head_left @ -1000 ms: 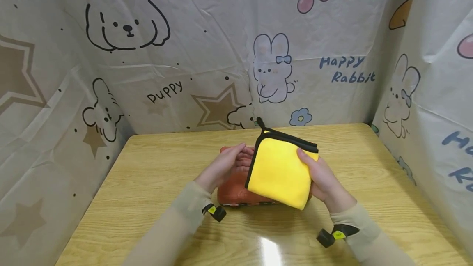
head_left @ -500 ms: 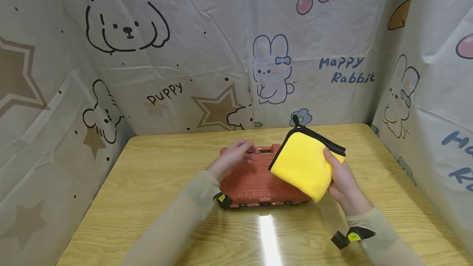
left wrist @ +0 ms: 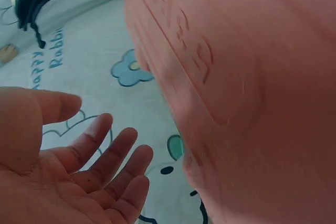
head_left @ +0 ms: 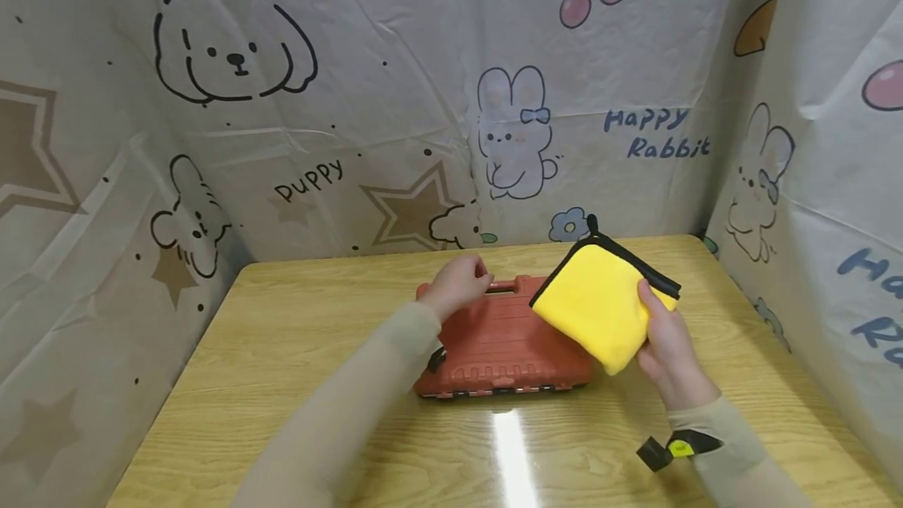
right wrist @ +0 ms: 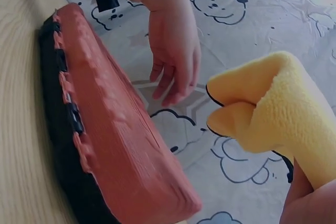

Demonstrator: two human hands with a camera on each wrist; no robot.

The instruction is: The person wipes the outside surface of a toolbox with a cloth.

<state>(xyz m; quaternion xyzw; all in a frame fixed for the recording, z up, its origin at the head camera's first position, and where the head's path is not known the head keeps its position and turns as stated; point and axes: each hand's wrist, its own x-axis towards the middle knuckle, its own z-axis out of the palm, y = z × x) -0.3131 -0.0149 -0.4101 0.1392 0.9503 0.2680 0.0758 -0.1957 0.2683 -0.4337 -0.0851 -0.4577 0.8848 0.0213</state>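
One left hand spread near red case, right hand pinching yellow cloth, hiding a case corner

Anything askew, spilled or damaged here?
Nothing stands out. The red case lies flat on the table and looks closed; the yellow cloth, held folded in the right hand, shows no visible stain or tear. The printed backdrop has creases, but they look harmless.
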